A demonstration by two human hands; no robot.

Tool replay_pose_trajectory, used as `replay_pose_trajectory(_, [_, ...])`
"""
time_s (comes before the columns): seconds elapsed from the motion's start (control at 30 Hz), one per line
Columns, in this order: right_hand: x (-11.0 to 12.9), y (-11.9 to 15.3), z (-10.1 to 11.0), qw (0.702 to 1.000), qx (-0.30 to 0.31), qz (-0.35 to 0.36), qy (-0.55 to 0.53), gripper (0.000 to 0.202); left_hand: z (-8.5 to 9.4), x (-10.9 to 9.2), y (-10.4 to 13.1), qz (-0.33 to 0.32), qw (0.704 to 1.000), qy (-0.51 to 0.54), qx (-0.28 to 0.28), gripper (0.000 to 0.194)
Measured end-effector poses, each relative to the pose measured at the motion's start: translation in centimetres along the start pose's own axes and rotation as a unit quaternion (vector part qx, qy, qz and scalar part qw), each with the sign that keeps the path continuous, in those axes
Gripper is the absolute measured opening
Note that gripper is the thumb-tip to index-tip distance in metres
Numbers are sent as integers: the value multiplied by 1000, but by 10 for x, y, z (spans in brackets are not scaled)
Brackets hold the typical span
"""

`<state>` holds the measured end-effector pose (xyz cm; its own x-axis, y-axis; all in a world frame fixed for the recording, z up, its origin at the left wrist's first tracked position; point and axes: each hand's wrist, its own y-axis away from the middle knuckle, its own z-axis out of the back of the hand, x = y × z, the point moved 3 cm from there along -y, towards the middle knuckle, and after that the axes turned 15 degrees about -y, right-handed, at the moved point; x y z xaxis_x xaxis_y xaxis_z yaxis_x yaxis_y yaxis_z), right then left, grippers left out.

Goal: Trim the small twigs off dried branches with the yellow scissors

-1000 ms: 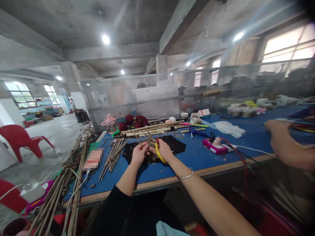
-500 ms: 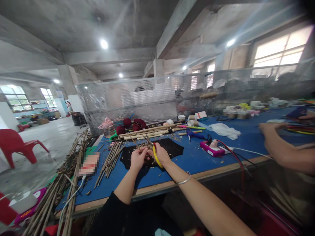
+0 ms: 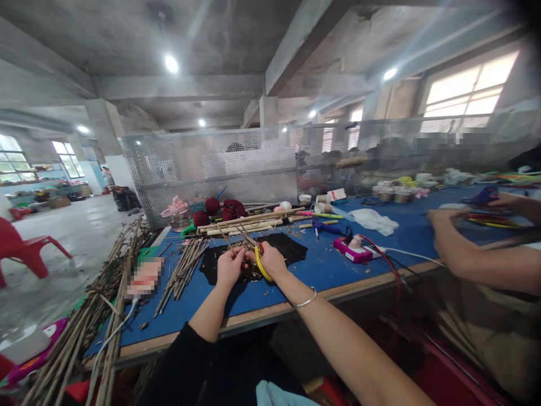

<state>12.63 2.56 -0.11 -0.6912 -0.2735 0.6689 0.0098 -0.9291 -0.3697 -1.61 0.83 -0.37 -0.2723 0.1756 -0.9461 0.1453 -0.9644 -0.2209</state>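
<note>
Cloth (image 3: 295, 248), black, jagged, yellow loop-hdl scissors (image 3: 260, 264) gripped in our R hand (image 3: 273, 260), thin twig (image 3: 226, 239) pinched in our L hand (image 3: 230, 266)

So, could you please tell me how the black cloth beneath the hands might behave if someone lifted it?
The black cloth is probably floppy, as it lies spread out with an irregular outline. It looks thin against the blue table top, so likely light for its size. Raising one edge would probably spill the plant scraps scattered on it.
</note>
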Motion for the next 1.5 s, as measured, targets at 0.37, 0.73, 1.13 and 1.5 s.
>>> replay_pose_trajectory(0.37, [-2,1,2,999,16,-33,17,53,6,-3,1,20,999,-26,-11,29])
replay_pose_trajectory(0.73, [3,4,2,999,7,48,-5,53,5,5,-5,24,999,20,-9,39])
replay_pose_trajectory(1.13, [6,4,1,997,7,63,-34,49,-2,-4,1,25,997,46,51,44])
replay_pose_trajectory(1.5, [11,5,3,1000,20,9,10,53,-4,5,-4,18,999,26,20,44])
